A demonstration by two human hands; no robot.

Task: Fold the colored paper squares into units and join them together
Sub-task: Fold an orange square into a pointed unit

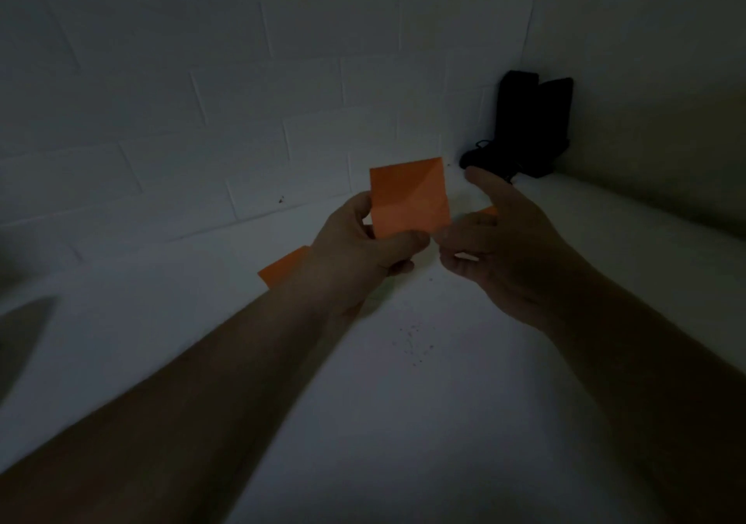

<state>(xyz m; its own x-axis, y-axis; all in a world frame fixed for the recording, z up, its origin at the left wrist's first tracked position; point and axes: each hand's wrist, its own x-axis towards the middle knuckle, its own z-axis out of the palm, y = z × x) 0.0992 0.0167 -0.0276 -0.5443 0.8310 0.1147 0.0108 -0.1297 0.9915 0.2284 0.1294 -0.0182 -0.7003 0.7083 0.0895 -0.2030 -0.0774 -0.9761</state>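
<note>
- The left hand [365, 247] pinches the paper [409, 198] by its lower left corner, thumb in front and fingers curled behind, and holds it up above the white surface [403, 402].
- The paper stands nearly upright, and a faint diagonal crease shows across its upper right part.
- The right hand [500, 249] is just beside the paper's lower right edge, fingers loosely spread and gripping nothing; whether a fingertip touches the paper is not clear in the dim light.
- The step in hand looks like an early fold of one unit. To do it well, the person likely needs to lay the sheet flat, or steady it with both hands, so that the edges meet exactly before any crease is pressed.
- A crease run firmly along a matched edge should give a cleaner unit, and one that joins better.
- The light is low, so misaligned corners are a fair risk.
- Count, left to right: one orange sheet [284, 267] lying on the surface, partly hidden by the left wrist; one paper held up; one orange scrap [486, 212] peeking out behind the right hand.
- That makes three orange pieces in view, and no finished unit shows.
- One dark object [529, 124] stands in the far corner.
</note>
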